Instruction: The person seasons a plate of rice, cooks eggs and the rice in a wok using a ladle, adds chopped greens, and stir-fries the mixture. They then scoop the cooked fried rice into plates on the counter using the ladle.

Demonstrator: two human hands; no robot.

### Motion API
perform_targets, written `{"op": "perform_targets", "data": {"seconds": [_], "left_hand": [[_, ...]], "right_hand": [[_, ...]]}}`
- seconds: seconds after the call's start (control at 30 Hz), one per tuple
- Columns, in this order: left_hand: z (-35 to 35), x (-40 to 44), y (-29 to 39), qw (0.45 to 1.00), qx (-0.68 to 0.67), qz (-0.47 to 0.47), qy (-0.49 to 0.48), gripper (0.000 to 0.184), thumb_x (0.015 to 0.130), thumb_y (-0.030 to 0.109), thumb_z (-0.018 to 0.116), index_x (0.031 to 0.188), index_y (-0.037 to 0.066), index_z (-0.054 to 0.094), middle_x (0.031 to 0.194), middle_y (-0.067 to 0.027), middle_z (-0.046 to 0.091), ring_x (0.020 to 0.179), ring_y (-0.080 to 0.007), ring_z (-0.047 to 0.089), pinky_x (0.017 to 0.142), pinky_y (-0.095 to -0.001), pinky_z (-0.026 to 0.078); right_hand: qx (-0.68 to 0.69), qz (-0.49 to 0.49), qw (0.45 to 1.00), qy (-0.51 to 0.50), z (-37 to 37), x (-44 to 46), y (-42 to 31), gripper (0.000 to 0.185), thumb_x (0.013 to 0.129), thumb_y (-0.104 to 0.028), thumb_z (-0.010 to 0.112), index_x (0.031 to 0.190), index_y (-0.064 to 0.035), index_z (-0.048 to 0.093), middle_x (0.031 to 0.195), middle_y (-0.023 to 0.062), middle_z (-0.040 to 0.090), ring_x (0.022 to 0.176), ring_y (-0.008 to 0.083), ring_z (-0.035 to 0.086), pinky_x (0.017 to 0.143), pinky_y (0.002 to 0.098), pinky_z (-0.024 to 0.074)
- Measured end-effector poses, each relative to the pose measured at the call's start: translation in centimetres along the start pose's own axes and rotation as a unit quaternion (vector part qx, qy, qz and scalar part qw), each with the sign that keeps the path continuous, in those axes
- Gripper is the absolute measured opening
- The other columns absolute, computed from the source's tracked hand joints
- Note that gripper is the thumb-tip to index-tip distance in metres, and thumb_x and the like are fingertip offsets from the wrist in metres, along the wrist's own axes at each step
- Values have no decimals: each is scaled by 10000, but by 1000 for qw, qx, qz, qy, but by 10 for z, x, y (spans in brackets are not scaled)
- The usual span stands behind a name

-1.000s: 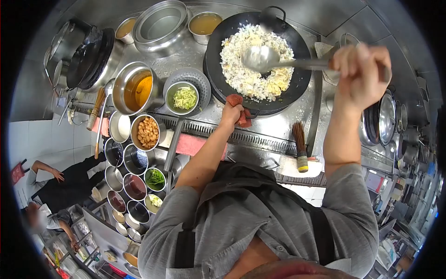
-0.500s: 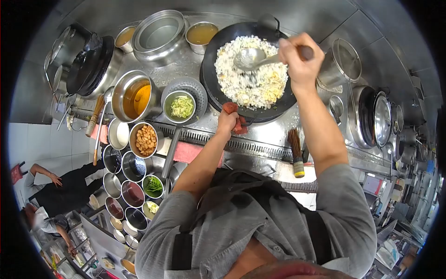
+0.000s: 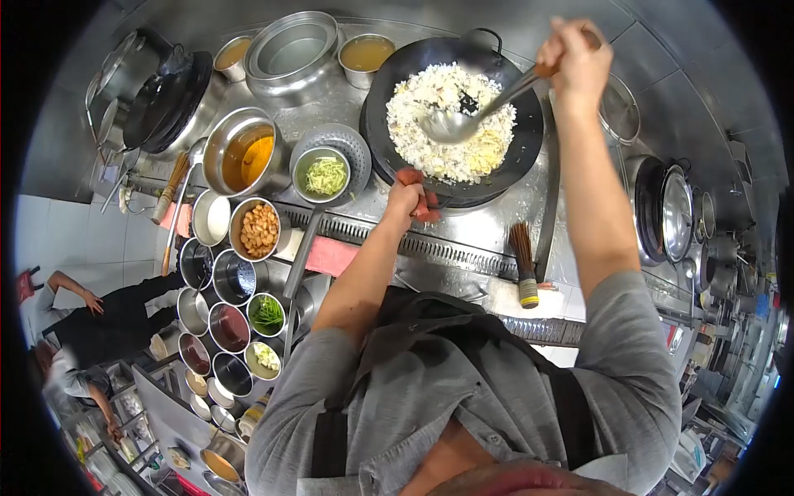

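- A dark apron (image 3: 430,331) over a grey shirt covers the person's front, and both arms reach out from it.
- Small metal pots (image 3: 189,306) crowd together on the left, some with sauces, one with chopped greens (image 3: 267,314), one with brown chunks (image 3: 259,230).
- A brush (image 3: 523,256) lies bristles outward on a white cloth (image 3: 500,299), near the counter's edge.
- The left hand (image 3: 404,198) is closed around a red cloth (image 3: 426,207) at the near edge of the wok.
- Left of that hand, a cup of pale green shreds (image 3: 323,176) sits on a perforated strainer (image 3: 356,151).
- The black wok (image 3: 526,153) stands ahead of the person, with loose white rice (image 3: 409,140) and yellow bits across its bottom.
- The ladle (image 3: 453,126) slants down into the wok, its bowl at the rice; how deep it sits cannot be told.
- The right hand (image 3: 576,62), raised over the wok's right side, has its fingers wrapped around the ladle's wooden grip.
- Beyond, left of the wok, stands a wide metal pot (image 3: 289,85).
- Well apart at far left, another person (image 3: 107,322) stands in dark clothes.
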State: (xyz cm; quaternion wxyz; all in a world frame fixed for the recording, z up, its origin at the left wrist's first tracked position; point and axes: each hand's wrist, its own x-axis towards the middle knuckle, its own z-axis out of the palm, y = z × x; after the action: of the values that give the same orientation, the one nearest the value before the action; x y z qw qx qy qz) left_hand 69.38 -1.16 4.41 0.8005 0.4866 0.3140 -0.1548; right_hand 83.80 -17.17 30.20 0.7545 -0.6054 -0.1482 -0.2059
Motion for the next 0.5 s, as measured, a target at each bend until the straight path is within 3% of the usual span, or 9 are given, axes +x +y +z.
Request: {"op": "perform_targets", "data": {"seconds": [0.07,0.13,0.2,0.23,0.27,0.33,0.4,0.5], "left_hand": [[-7,-11,-12,999,-46,10,-19,428,753,-15,426,1179,22,447,844,-193,604,498,-228,558,467,-447,565],[4,-95,-1,997,-60,46,-26,438,746,-21,425,1183,14,428,822,-199,594,451,-219,520,474,-470,572],[3,-155,-4,993,-113,-3,23,421,744,-24,423,1165,4,421,780,-192,586,433,-221,515,468,-460,569],[8,-167,4,995,-93,-14,43,408,749,-26,420,1156,-4,404,763,-191,584,429,-217,511,504,-453,579],[12,-156,2,994,-90,-15,54,408,749,-26,420,1156,-4,404,763,-191,584,429,-217,511,504,-453,579],[19,-101,-3,997,-58,45,-33,401,753,-21,425,1152,-7,391,770,-191,583,454,-213,525,555,-462,589],[12,-46,-32,995,-84,50,-35,391,752,-20,425,1142,-3,400,746,-176,569,452,-198,522,576,-459,593],[-4,-87,-65,997,-39,59,-26,453,736,-2,419,1184,67,396,731,-140,547,424,-187,478,546,-454,588]], "right_hand": [[-28,61,998,-13,-5,24,-48,191,825,-35,646,690,-28,511,495,29,439,397,148,426,415,325,378],[29,33,996,-82,-25,48,-96,172,882,-168,655,838,-108,500,538,-3,509,370,118,454,364,222,398],[38,-4,997,-69,-28,51,-132,200,875,-127,650,800,-110,465,546,-38,452,396,51,390,346,204,350],[88,12,994,-60,-22,43,-127,217,866,-98,652,801,-126,446,549,-48,434,404,33,373,342,193,317],[-6,13,1000,11,-19,38,-111,237,848,-95,668,784,-132,443,546,-42,421,401,53,384,351,207,331],[31,7,999,18,-20,31,-45,236,835,-111,685,766,-106,460,533,-17,442,394,93,421,364,245,365],[-94,8,991,95,-27,27,-1,231,824,-115,693,751,-79,476,518,17,473,389,137,460,370,286,386],[-19,-70,993,96,-30,17,-25,209,828,-107,672,741,-72,485,511,31,488,390,141,472,372,294,385]]}}
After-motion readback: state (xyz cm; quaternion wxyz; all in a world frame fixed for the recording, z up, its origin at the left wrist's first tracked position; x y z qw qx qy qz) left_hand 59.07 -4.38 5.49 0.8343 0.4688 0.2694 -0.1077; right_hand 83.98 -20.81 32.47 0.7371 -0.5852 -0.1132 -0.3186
